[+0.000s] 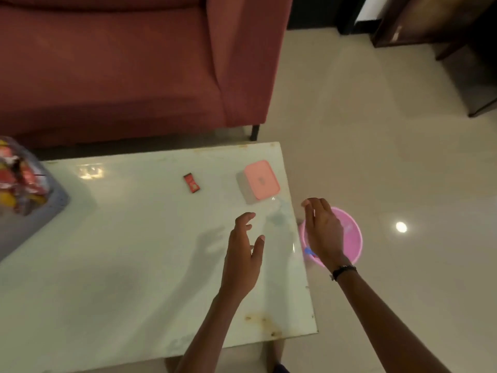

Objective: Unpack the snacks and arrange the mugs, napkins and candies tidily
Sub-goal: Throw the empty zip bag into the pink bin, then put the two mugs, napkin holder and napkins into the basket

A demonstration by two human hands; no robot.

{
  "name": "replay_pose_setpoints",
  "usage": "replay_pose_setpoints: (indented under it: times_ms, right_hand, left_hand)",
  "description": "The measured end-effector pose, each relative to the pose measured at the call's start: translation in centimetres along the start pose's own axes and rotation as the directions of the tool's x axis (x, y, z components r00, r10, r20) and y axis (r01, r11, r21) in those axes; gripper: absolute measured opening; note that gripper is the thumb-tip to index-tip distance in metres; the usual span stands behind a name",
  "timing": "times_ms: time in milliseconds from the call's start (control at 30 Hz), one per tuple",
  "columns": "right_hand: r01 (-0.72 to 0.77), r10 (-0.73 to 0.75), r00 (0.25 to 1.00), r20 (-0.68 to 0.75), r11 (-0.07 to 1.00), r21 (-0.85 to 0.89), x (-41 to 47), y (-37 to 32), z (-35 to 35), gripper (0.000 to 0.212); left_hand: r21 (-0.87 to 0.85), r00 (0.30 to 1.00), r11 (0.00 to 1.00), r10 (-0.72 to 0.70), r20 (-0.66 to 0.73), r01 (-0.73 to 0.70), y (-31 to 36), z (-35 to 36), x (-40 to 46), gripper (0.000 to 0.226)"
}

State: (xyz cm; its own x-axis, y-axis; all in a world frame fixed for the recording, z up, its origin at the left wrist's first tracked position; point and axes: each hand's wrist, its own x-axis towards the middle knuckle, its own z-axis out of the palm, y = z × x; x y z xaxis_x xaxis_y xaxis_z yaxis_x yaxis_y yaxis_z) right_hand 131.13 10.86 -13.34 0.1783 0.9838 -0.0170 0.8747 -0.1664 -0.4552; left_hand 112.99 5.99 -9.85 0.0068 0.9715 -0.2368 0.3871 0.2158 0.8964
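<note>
Leftmost, a clear bag of snacks (pixel 18 181) sits on the worktop (pixel 121 265), with one red candy (pixel 191 183) lying apart toward the far middle. Right of it stands a pink-lidded box (pixel 258 181); nearer, the left hand (pixel 243 254) and right hand (pixel 321 230) hover, each grip spread and holding nothing, the right above a pink basin (pixel 352 235) on the floor.

The pale tabletop (pixel 113 251) carries a red candy (pixel 191 183), a pink-lidded box (pixel 258 181) near its right edge, and a tray (pixel 32 224) at left.

Open table (pixel 121 265) centre; obstacles only pink-lidded box (pixel 258 181) and candy (pixel 191 183) far side, snack tray (pixel 40 219) left.
</note>
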Motion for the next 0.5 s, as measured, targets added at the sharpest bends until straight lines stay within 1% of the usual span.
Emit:
replay_pose_setpoints:
  times_ms: [133,267,400,500]
  right_hand:
    - [0.091,-0.093,0.996,0.013,0.992,0.093,-1.5,-11.6,-1.1,0.038]
    - [0.18,-0.191,0.981,0.037,0.963,0.202,-3.8,-22.7,-0.3,0.027]
    - [0.265,-0.286,0.957,0.043,0.927,0.267,-7.0,-32.7,2.5,0.027]
    - [0.294,-0.335,0.939,0.082,0.902,0.314,-9.6,-39.2,5.2,0.032]
  left_hand:
    - [0.011,0.99,1.0,0.02,-0.141,-0.019,1.2,-8.8,-2.0,0.039]
    - [0.004,0.967,1.0,0.023,-0.253,-0.023,0.5,-18.7,-4.7,0.038]
    - [0.002,0.939,1.0,0.01,-0.343,-0.01,-2.3,-28.6,-7.7,0.035]
    - [0.015,0.921,1.0,-0.008,-0.39,0.015,-5.1,-35.4,-9.9,0.034]
